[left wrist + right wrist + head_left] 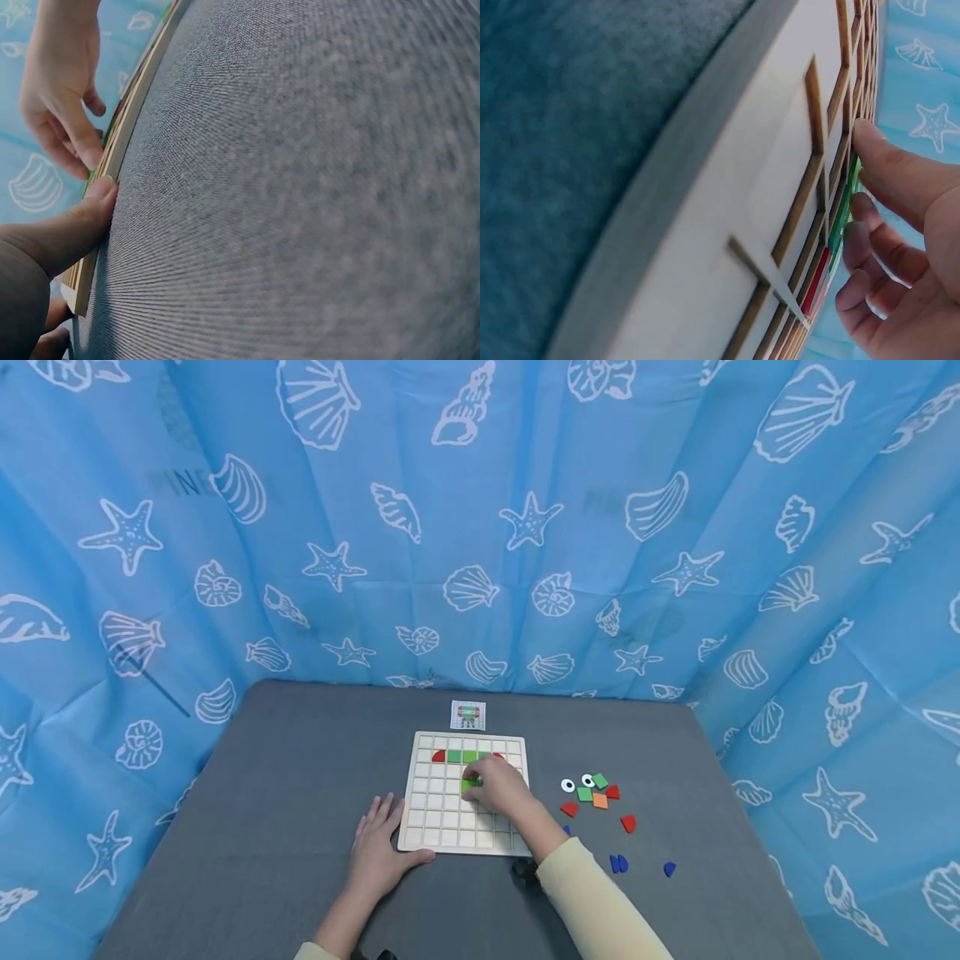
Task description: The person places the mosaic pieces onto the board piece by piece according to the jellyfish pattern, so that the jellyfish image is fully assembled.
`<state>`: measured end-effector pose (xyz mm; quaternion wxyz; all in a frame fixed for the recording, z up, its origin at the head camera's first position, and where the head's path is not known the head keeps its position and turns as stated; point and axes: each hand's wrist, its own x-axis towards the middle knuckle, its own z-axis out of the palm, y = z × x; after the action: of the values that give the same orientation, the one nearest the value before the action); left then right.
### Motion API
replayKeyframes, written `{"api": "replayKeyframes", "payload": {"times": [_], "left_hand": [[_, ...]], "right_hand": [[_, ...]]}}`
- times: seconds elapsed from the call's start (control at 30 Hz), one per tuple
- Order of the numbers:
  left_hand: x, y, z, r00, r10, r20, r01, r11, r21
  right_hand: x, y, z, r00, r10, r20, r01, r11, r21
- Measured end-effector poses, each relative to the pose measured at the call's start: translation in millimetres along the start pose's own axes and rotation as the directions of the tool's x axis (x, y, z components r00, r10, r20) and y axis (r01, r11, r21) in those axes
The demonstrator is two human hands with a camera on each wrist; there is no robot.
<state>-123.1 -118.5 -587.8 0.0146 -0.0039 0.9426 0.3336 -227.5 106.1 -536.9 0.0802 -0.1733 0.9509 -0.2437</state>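
Observation:
A pale wooden grid board lies on the grey table. Its upper row holds a red rounded piece, several green square tiles and another red piece partly behind my right hand. Lower on the grid, the thumb and index finger of that hand pinch a light green square tile at a cell; the right wrist view shows green between these fingertips. My left hand rests at the near left corner, fingers spread and straight along the side, its thumb touching the board's front edge.
Behind the board lies a small picture card. To the right are scattered loose pieces: white eye discs, green squares, an orange square, red pieces and blue pieces. A blue shell-print curtain surrounds the table.

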Motion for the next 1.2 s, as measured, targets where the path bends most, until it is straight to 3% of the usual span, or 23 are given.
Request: {"api": "replayKeyframes", "payload": {"times": [0.23,0.5,0.73,1.07,1.2], "left_hand": [[0.6,0.4,0.6,1.0,0.002,0.004,-0.002,1.0,0.0],[0.9,-0.5,1.3,1.0,-0.009,0.013,0.009,1.0,0.001],[-0.1,0.1,1.9,1.0,-0.005,0.011,0.005,1.0,0.007],[-1.1,1.3,0.3,1.0,-0.011,0.012,0.01,1.0,0.016],[-0.9,1.8,0.0,1.0,-0.007,0.005,0.007,1.0,0.022]], "right_hand": [[-8.3,3.5,-3.2,0.995,-0.045,-0.089,0.042,0.999,-0.035],[-29.3,11.5,-16.7,0.985,-0.064,-0.161,0.065,0.998,0.0],[-46.2,22.0,-32.4,0.976,0.002,-0.219,0.007,0.999,0.043],[-64.0,47.7,-43.7,0.935,-0.003,-0.354,0.026,0.998,0.061],[-68.6,62.1,-47.5,0.918,0.028,-0.396,-0.004,0.998,0.062]]}}
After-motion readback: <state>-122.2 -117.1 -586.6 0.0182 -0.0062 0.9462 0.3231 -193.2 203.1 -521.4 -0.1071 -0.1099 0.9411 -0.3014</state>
